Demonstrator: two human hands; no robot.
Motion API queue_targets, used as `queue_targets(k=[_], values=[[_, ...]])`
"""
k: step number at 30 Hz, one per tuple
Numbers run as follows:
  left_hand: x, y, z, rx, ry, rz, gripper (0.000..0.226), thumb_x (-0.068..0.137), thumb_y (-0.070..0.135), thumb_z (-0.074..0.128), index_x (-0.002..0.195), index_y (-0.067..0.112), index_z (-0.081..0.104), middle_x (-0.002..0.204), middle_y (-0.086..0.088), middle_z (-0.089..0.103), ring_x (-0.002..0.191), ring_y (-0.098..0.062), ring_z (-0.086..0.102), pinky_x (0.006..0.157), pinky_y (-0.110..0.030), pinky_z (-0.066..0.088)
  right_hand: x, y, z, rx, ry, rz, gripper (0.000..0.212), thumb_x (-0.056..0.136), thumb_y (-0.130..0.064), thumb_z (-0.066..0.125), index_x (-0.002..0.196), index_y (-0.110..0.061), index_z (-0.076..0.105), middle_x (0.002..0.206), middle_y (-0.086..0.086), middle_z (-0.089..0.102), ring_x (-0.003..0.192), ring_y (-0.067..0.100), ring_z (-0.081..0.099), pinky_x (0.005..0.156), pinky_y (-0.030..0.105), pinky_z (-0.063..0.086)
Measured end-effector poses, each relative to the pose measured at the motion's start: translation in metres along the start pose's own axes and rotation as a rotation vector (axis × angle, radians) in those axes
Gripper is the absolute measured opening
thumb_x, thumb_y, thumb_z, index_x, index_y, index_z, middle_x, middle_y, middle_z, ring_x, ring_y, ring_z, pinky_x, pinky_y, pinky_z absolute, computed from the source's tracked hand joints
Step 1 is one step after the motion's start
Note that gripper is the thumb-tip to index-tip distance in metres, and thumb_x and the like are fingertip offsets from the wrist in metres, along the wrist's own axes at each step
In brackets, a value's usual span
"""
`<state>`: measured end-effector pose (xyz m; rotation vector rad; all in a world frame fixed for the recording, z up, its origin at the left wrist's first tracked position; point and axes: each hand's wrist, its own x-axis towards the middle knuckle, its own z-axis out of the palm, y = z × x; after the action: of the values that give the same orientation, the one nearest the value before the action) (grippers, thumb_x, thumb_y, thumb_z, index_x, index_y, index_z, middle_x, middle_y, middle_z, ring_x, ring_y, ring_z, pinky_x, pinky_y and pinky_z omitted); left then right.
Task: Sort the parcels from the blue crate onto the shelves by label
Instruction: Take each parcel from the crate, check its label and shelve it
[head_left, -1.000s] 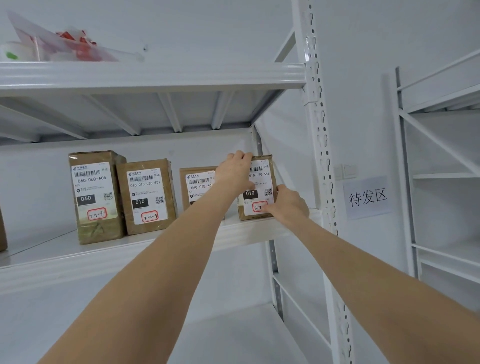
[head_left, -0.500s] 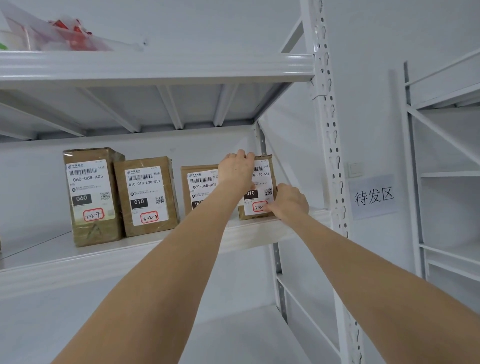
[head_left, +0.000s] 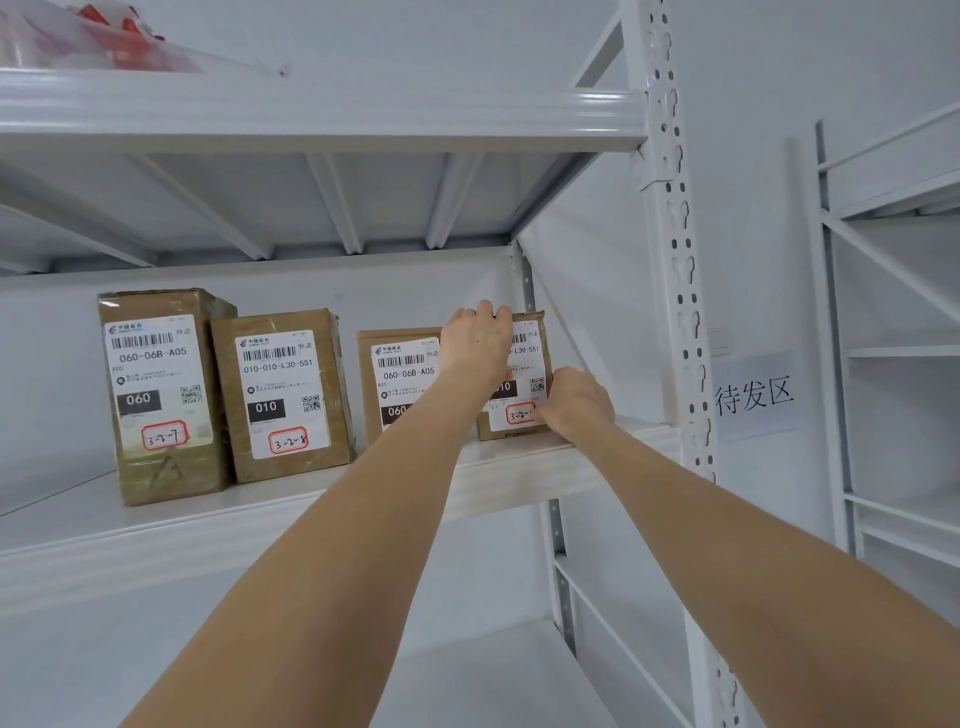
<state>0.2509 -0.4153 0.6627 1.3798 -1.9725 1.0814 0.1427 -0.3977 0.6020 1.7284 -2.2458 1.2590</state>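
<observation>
The brown cardboard parcel (head_left: 527, 358) with a white shipping label is standing upright at the right end of the white metal shelf (head_left: 208, 535), near its front edge. The left hand (head_left: 478, 343) is hooking its fingers over the parcel's top edge and covering the label's left part, leaving only "L30-551" and a handwritten "3-2-1" showing. The right hand (head_left: 574, 402) is gripping the lower right corner, its fingertips hidden. The left forearm is cutting off the neighbouring brown box marked 060 (head_left: 400, 374).
</observation>
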Motion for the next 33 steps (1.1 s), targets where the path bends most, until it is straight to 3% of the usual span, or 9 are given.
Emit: queue_targets(k=[4,10,18,25,33], values=[[0.002,-0.001,0.003,-0.016,-0.004,0.004,0.059,0.083,0.030,0.072,0.130,0.013,0.041,0.124,-0.006,0.050,0.113,-0.024,0.052,0.090,-0.028,0.040,0.003,0.000,0.003,-0.007,0.002,-0.008,0.021,0.090,-0.019,0.059,0.110,-0.012,0.061,0.109,0.009,0.064,0.101,0.030,0.062,0.080,0.033,0.049],[0.003,-0.002,0.005,-0.031,-0.050,0.014,0.067,0.082,0.034,0.070,0.135,0.011,0.036,0.131,-0.011,0.046,0.122,-0.029,0.044,0.109,-0.042,0.031,0.001,-0.002,0.001,0.008,-0.031,-0.006,0.021,0.089,-0.017,0.058,0.109,-0.012,0.061,0.108,0.009,0.065,0.097,0.029,0.063,0.076,0.032,0.049],[0.005,-0.005,-0.002,-0.041,-0.080,-0.008,0.051,0.092,0.022,0.053,0.139,0.014,0.035,0.136,-0.009,0.044,0.129,-0.027,0.040,0.112,-0.045,0.026,-0.003,-0.001,-0.003,0.016,-0.036,-0.010,0.025,0.093,-0.020,0.054,0.117,-0.010,0.054,0.114,0.009,0.061,0.103,0.029,0.059,0.075,0.032,0.043],[-0.005,-0.005,-0.012,-0.039,-0.079,-0.017,0.052,0.090,0.016,0.051,0.139,0.014,0.035,0.137,-0.008,0.043,0.129,-0.026,0.039,0.111,-0.043,0.028,-0.012,0.002,-0.006,0.031,-0.051,-0.026,0.033,0.094,-0.021,0.053,0.123,-0.009,0.046,0.117,0.011,0.058,0.108,0.030,0.058,0.081,0.036,0.046],[-0.041,-0.006,-0.044,-0.058,-0.088,-0.041,0.048,0.090,0.014,0.050,0.136,0.012,0.038,0.130,-0.009,0.046,0.121,-0.026,0.044,0.097,-0.037,0.039,-0.043,0.001,-0.022,0.023,-0.037,-0.033,0.050,0.089,-0.021,0.061,0.134,-0.013,0.041,0.130,0.012,0.043,0.123,0.031,0.041,0.091,0.040,0.043]])
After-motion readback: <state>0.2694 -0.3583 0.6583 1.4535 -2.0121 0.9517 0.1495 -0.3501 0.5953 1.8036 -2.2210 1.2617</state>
